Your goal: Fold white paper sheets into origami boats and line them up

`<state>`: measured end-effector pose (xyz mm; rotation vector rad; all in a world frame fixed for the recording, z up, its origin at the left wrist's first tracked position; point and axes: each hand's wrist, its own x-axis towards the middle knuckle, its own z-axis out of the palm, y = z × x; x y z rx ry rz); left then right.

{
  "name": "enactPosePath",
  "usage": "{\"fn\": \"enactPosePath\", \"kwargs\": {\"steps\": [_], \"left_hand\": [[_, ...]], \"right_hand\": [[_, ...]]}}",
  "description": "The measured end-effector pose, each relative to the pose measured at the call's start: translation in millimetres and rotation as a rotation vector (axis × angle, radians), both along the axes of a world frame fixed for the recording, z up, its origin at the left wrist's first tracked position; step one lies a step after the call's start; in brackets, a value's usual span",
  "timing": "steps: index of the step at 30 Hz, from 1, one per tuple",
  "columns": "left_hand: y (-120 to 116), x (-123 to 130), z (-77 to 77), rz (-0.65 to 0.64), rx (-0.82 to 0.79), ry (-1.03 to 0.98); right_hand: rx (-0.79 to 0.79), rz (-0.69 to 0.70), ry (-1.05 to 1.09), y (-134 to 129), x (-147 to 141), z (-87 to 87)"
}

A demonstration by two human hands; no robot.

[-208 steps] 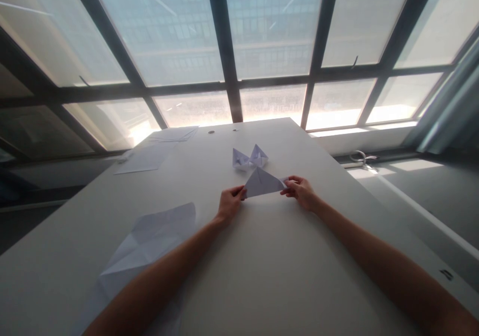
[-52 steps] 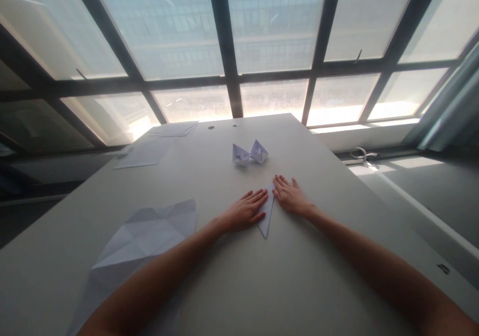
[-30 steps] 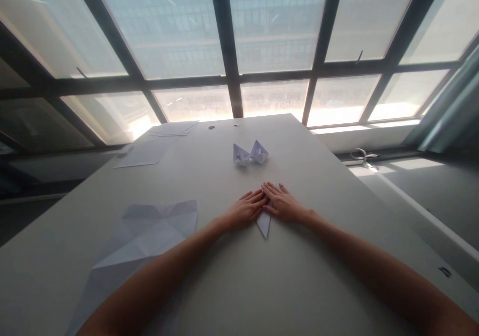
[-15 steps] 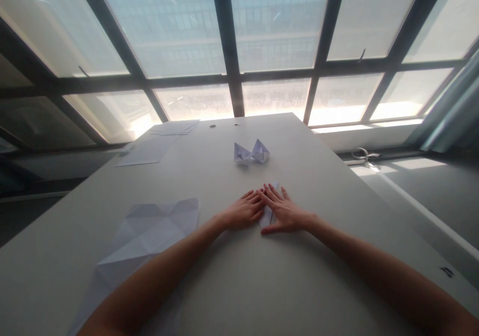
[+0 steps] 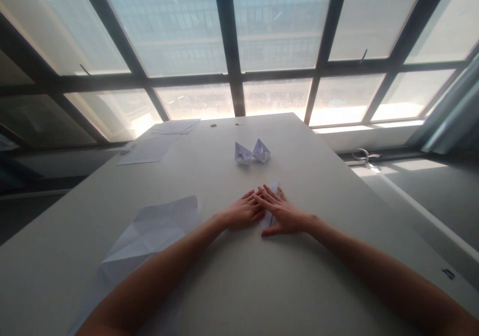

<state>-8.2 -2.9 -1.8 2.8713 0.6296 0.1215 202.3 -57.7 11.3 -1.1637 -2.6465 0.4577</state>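
Note:
A small folded white paper (image 5: pixel 267 219) lies on the white table (image 5: pixel 299 286), mostly covered by both hands. My left hand (image 5: pixel 245 211) rests flat on its left side, fingers stretched out. Over it from the right comes my right hand (image 5: pixel 280 213), fingers spread, its fingertips overlapping the left fingers and its thumb at the paper's near edge. Beyond the hands stands a folded paper shape (image 5: pixel 252 153) with two pointed parts. A large creased sheet (image 5: pixel 160 226) lies on the left, partly hidden by my left forearm.
Flat white sheets (image 5: pixel 145 151) lie at the table's far left, with more sheets (image 5: pixel 175 126) behind them. Two small round spots sit near the far edge. Right of the table, a roundish pale object (image 5: pixel 361 154) lies near the windows. A small dark mark (image 5: pixel 448 274) is at the right edge.
My right fingers have shifted slightly to the left over my left fingers. The large creased sheet at left has changed shape a little, its far edge now straighter.

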Motion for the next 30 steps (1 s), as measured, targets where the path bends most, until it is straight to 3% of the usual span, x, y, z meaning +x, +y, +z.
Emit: {"fn": "enactPosePath", "kwargs": {"steps": [6, 14, 30], "left_hand": [[-5.9, -0.2, 7.4, -0.027, -0.012, -0.001], [-5.2, 3.1, 6.1, 0.001, 0.02, 0.074], [3.0, -4.6, -6.5, 0.356, 0.047, 0.118]], "right_hand": [[0.061, 0.009, -0.017, -5.4, -6.1, -0.8], [0.048, -0.237, -0.076, 4.5, -5.1, -18.3], [0.06, -0.439, -0.127, 20.5, 13.8, -24.6]]}}
